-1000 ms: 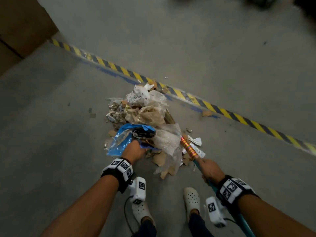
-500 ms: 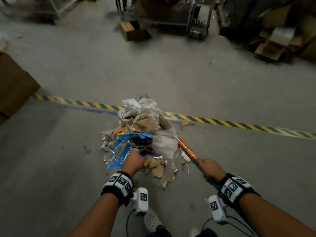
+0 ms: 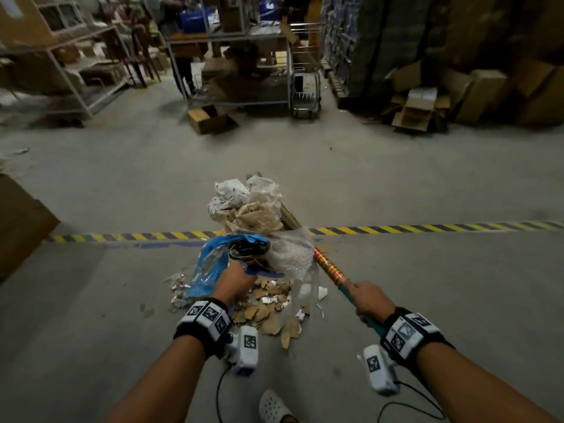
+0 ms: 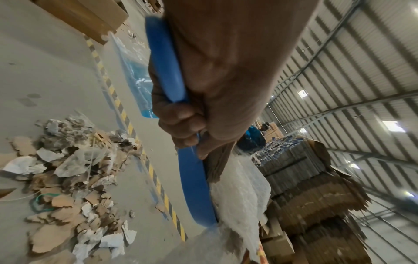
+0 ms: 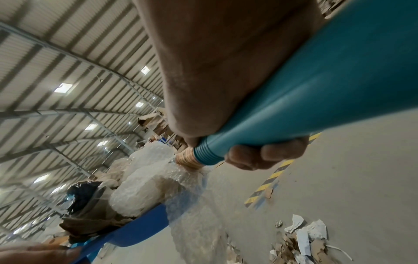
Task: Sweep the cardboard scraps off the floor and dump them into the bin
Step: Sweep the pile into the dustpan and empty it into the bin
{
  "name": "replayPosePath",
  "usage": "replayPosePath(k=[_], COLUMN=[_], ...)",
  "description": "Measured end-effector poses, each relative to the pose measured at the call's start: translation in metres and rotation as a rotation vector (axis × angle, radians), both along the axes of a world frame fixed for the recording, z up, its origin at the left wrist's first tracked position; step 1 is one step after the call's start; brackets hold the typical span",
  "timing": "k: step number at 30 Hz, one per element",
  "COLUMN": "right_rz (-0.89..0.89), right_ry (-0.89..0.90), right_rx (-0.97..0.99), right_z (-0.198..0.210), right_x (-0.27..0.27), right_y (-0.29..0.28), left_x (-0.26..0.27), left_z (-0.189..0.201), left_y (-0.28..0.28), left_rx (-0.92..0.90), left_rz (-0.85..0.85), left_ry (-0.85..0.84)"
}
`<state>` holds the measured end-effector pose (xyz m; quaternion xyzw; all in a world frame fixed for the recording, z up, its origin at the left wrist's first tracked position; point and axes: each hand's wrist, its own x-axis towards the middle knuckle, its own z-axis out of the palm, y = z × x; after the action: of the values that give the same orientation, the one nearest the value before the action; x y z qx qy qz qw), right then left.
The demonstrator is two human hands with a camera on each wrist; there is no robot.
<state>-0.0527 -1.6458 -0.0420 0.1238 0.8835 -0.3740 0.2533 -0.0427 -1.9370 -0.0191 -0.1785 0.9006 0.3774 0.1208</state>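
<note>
The head camera looked forward and down over the floor (image 3: pixel 427 178); both wrist cameras sat close, facing outward, sharing its scraps (image 3: pixel 268 312).

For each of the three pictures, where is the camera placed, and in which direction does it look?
Head: worn on the head, looks forward and down at the floor scraps; both forearms, left hand, right hand.
Left wrist: along the fingers gripping the blue dustpan.
Right wrist: along the hand gripping the teal broom handle.
Shared: bubble wrap, hazard tape.

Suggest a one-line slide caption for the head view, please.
Left hand lifts a loaded blue dustpan; right hand holds the broom above leftover cardboard scraps.
</note>
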Motion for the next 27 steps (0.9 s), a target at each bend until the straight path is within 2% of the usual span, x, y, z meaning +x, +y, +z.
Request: replayPosePath(k=[4, 7, 13, 20, 27], right_rz=[-0.074, -0.133, -0.231, -0.437, -0.711], right_ry=[0.012, 0.037, 0.112, 0.143, 0.141], right_rx=[0.012, 0.019, 0.044, 0.03, 0.021], right_z=[0.018, 0.031, 0.051, 0.063, 0.061], right_x=[0.042, 0.068, 0.114, 0.173, 0.255], right_y=[0.031, 0.051, 0.077, 0.079, 0.092], left_x=[0.012, 0.029, 0.043, 0.04, 0.073], left_z=[0.0, 0.031, 0.058, 0.066, 0.077], left_y=[0.02, 0.05, 0.081, 0.095, 0.148], left_rx=[0.009, 0.033, 0.121, 0.115, -0.016], left_rz=[-0.141, -0.207, -0.233, -0.416, -0.686], left_ry=[0.069, 0.107, 0.084, 0.089, 0.168])
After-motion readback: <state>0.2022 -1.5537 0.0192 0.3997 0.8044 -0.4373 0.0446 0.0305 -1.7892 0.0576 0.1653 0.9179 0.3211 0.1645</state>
